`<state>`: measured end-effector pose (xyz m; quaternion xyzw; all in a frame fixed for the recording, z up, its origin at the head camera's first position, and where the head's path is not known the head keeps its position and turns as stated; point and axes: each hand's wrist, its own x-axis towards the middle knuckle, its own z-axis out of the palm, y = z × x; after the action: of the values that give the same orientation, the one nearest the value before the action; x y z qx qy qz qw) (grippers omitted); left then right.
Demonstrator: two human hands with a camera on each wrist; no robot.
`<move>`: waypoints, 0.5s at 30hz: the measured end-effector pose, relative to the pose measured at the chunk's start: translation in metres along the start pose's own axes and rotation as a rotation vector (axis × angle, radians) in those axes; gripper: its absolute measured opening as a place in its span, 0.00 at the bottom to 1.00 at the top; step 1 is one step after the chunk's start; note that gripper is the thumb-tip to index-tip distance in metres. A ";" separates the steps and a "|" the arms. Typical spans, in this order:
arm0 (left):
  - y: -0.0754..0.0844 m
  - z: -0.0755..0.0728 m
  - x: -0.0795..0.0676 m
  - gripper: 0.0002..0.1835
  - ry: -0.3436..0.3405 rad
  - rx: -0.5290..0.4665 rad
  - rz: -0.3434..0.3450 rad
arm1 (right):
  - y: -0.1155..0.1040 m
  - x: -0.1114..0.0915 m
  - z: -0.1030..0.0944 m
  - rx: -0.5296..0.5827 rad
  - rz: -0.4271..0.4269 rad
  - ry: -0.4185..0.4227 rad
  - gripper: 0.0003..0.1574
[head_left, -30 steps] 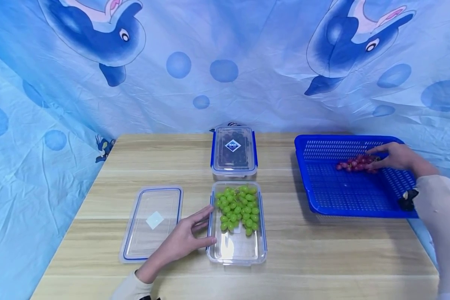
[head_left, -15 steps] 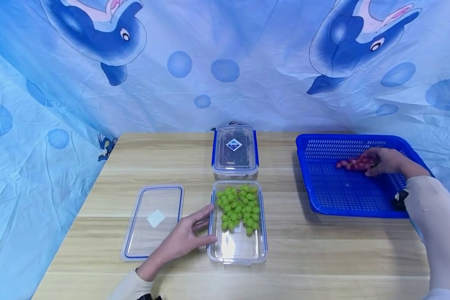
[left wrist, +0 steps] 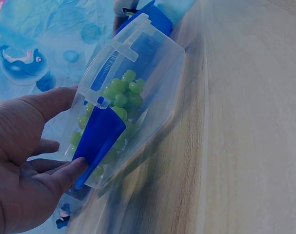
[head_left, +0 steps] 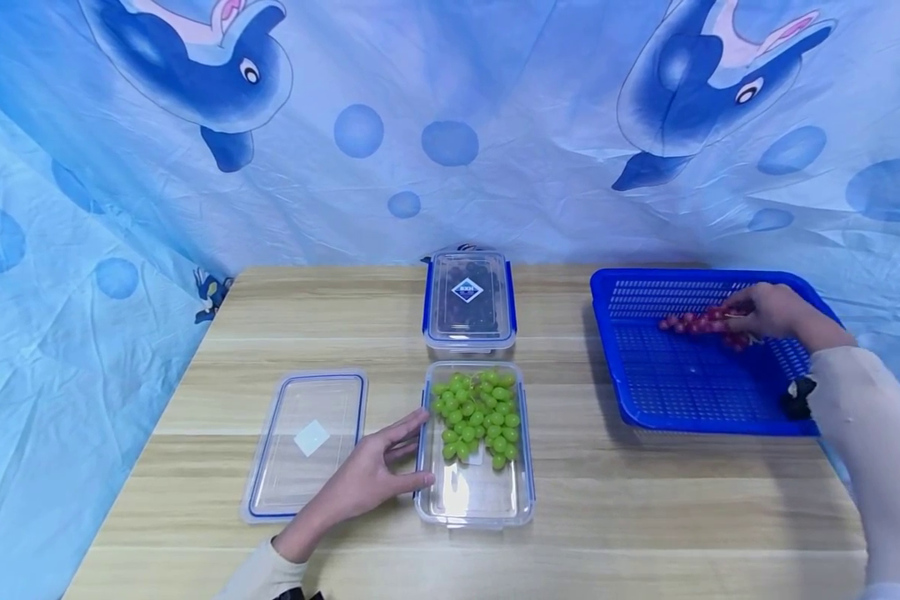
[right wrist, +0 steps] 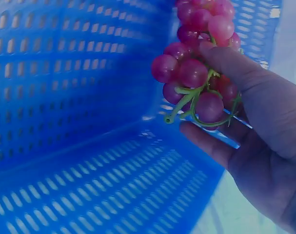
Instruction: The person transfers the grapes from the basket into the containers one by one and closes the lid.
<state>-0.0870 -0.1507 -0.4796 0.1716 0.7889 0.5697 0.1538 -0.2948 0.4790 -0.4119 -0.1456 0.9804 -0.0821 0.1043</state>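
Green grapes (head_left: 474,417) boxed, red grapes (head_left: 693,322) not yet.
Right hand (head_left: 776,312) pinches them in the basket (head_left: 667,383); left hand (head_left: 371,477), spread, touches the near box (head_left: 487,498) (lid (head_left: 288,475) lying left).

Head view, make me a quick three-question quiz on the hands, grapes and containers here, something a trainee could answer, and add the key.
1. Multiple choice: what does the right hand hold? A, a cup; B, red grapes; C, nothing.
2. True or false: the green grapes sit in the blue basket.
3. Fill in: in the head view, the loose lid lies to the ____ of the green grapes.

Key: 1, B. 2, false; they sit in an open container. 3, left.
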 end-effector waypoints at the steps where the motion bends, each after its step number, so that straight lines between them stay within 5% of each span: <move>1: 0.000 0.000 0.000 0.49 0.000 0.001 0.002 | -0.003 -0.001 -0.003 0.006 -0.002 0.010 0.25; 15: -0.005 0.001 -0.001 0.50 0.005 0.006 0.014 | -0.044 -0.024 -0.033 0.116 -0.013 0.215 0.25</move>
<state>-0.0864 -0.1519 -0.4843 0.1759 0.7897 0.5689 0.1473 -0.2685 0.4490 -0.3673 -0.1358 0.9786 -0.1543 0.0065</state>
